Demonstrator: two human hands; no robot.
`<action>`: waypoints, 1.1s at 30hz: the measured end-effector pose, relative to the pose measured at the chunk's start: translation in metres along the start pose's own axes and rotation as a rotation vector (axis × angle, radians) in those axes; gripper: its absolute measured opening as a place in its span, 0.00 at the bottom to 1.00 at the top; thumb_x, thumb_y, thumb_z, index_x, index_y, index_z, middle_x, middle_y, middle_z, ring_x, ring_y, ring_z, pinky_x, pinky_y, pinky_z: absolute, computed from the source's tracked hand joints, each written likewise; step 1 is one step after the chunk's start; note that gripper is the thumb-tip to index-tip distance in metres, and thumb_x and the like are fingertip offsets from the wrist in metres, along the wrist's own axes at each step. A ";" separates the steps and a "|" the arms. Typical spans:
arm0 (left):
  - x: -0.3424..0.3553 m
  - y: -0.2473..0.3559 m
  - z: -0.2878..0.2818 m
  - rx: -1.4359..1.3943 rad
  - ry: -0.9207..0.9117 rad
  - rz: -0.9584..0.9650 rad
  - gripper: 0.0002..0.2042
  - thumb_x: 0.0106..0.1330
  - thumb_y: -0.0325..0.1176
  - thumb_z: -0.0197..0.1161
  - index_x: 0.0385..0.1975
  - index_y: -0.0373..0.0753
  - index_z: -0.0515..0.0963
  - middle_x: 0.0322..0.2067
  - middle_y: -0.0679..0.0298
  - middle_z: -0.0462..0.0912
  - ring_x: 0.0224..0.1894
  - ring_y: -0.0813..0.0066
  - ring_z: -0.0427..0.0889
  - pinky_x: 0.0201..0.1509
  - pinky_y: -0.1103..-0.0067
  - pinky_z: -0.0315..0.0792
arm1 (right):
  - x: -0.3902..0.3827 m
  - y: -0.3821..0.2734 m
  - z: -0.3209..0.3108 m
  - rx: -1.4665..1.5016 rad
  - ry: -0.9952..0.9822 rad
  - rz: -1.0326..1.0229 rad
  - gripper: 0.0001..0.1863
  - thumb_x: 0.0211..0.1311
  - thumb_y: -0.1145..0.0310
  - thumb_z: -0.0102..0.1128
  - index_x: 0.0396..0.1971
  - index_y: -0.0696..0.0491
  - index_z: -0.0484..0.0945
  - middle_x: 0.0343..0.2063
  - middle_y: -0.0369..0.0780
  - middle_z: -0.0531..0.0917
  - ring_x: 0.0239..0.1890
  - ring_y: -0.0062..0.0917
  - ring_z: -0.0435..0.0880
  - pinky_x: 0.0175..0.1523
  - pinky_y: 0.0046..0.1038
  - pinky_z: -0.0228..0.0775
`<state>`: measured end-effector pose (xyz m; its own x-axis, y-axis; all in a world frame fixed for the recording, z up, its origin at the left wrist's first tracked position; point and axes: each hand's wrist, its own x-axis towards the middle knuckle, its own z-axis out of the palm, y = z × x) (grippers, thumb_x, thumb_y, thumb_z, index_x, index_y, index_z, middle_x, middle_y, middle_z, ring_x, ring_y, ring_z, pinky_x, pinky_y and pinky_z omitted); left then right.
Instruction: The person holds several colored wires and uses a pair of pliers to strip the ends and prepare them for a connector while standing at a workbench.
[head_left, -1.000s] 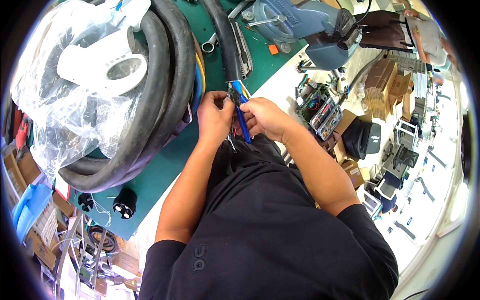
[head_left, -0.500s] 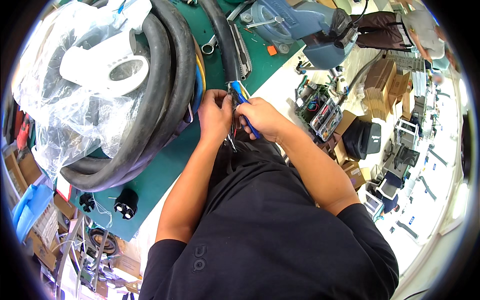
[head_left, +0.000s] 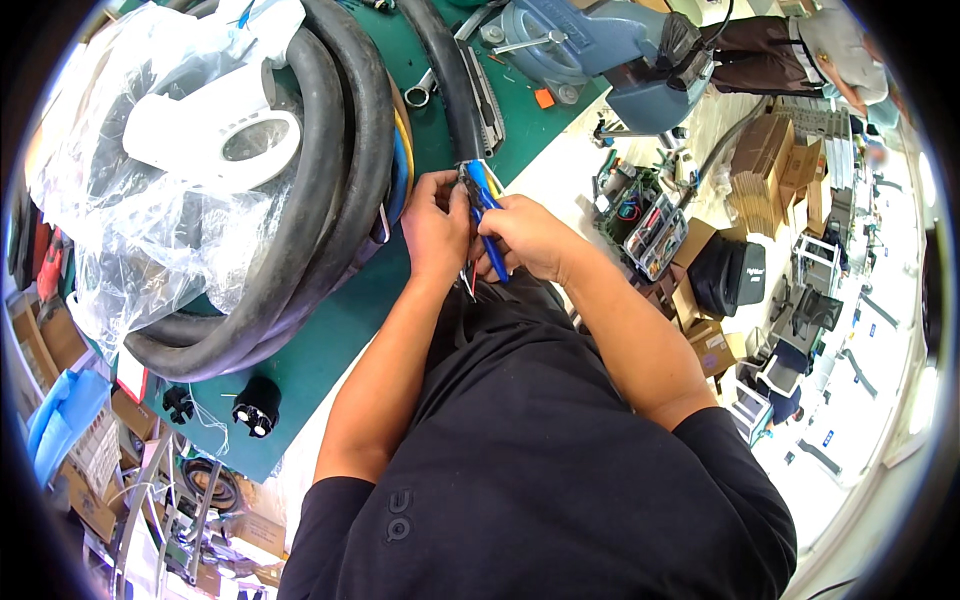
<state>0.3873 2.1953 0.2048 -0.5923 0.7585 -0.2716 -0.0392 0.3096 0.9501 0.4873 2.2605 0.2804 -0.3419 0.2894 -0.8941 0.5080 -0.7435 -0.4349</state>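
A thick black cable (head_left: 447,85) runs down over the table edge, its cut end showing inner wires in front of me. My left hand (head_left: 436,228) is closed with fingers pinched around wires at that end. In my right hand (head_left: 527,238) is a pair of blue-handled pliers (head_left: 494,250), fingers wrapped round the handles. Their jaws point up at the wires beside my left fingertips, which partly hide them. A blue and a yellow wire (head_left: 491,179) show by the jaws. Thin wire ends (head_left: 468,282) hang below my hands; exactly which wire each finger grips is hidden.
On the green table (head_left: 322,325) lies a big coil of black cable (head_left: 345,150) under clear plastic, with a white ring-ended part (head_left: 215,130). A wrench (head_left: 420,93), utility knife (head_left: 487,105), black connector (head_left: 257,406) and blue-grey vise (head_left: 590,50) surround it. A person (head_left: 770,55) stands beyond.
The pliers have turned a little more upright and their handles stand wider apart. My right hand has shifted slightly; my left hand stays at the cable end.
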 end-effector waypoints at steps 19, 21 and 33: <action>0.002 0.002 -0.003 0.051 -0.035 -0.060 0.08 0.63 0.30 0.61 0.38 0.31 0.78 0.30 0.61 0.83 0.32 0.78 0.79 0.39 0.80 0.73 | 0.000 0.003 0.005 -0.009 0.032 -0.013 0.08 0.55 0.71 0.46 0.30 0.59 0.71 0.20 0.38 0.73 0.16 0.22 0.72 0.19 0.29 0.67; 0.002 0.004 -0.003 0.063 -0.019 -0.074 0.09 0.63 0.30 0.61 0.37 0.31 0.78 0.30 0.60 0.83 0.32 0.78 0.79 0.39 0.79 0.73 | 0.003 0.008 0.006 -0.003 0.057 -0.026 0.07 0.55 0.71 0.46 0.28 0.58 0.71 0.19 0.37 0.72 0.14 0.20 0.69 0.15 0.26 0.62; -0.001 -0.002 -0.004 0.081 0.017 -0.037 0.10 0.62 0.33 0.60 0.35 0.31 0.79 0.29 0.56 0.84 0.32 0.69 0.83 0.40 0.75 0.74 | -0.011 0.022 0.001 0.043 0.028 0.001 0.12 0.54 0.72 0.47 0.37 0.62 0.73 0.24 0.42 0.77 0.19 0.25 0.78 0.24 0.29 0.75</action>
<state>0.3842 2.1915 0.2040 -0.6053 0.7361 -0.3028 0.0037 0.3831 0.9237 0.5007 2.2405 0.2807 -0.3183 0.3048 -0.8977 0.4738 -0.7690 -0.4291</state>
